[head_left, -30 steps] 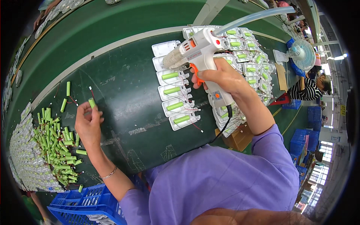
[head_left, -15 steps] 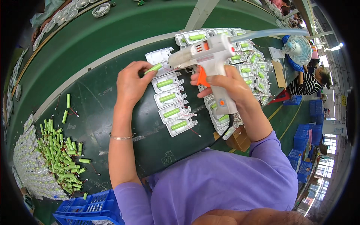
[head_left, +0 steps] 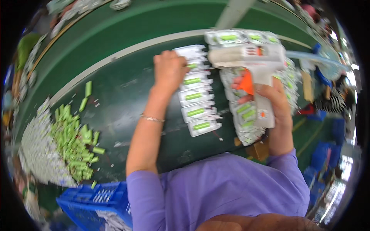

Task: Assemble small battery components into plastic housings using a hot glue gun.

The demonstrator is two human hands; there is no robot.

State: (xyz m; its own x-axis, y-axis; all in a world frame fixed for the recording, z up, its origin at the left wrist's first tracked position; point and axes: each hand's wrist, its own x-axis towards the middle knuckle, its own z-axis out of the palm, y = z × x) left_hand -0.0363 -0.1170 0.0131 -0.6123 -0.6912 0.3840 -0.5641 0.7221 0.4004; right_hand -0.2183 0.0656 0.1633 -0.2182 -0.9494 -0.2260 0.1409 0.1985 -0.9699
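White glue gun (head_left: 268,61) sits at three o'clock from the left hand (head_left: 169,71), the right hand (head_left: 278,99) wrapped around its handle (head_left: 263,106). The left hand curls down at one end of a green battery (head_left: 191,66) by a white casing (head_left: 199,61); whether it pinches the battery is hidden. A heap of green batteries (head_left: 75,144) lies at eight o'clock from that hand

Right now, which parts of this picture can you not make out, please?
- Head view: the left hand hides its own fingertips, so its grip on the green battery is unclear.
- Head view: the glue gun and right hand cover some white cases.
- Head view: blur hides the thin wires in the battery pile.
- Head view: the lower edge cuts off the blue basket.
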